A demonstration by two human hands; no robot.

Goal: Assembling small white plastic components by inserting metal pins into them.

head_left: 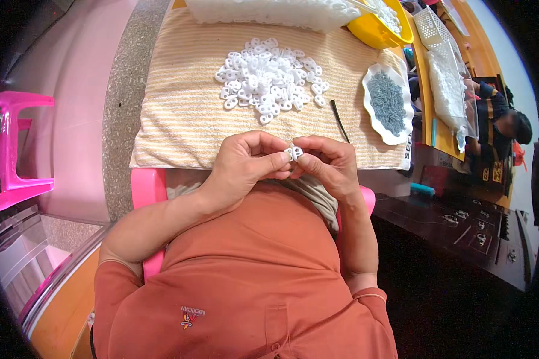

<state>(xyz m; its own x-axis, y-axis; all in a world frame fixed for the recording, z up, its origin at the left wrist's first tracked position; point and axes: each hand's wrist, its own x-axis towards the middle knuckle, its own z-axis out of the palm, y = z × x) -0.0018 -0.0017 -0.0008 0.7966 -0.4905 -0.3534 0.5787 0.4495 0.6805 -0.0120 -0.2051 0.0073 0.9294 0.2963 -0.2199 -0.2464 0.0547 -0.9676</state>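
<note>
The left hand (236,170) and right hand (334,166) were held close together, a small white piece (294,154) pinched in their fingertips at the towel's (182,113) near edge, apparently for two-sided control; the white pile (263,78) and scalloped dish (394,140) were placed ahead, seemingly within reach.

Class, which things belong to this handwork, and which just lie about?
Likely job:
white piece between left hand and right hand
pile of white pieces
grey pieces in scalloped dish

Apparently unrelated:
pink plastic stool
teal cylinder
</note>
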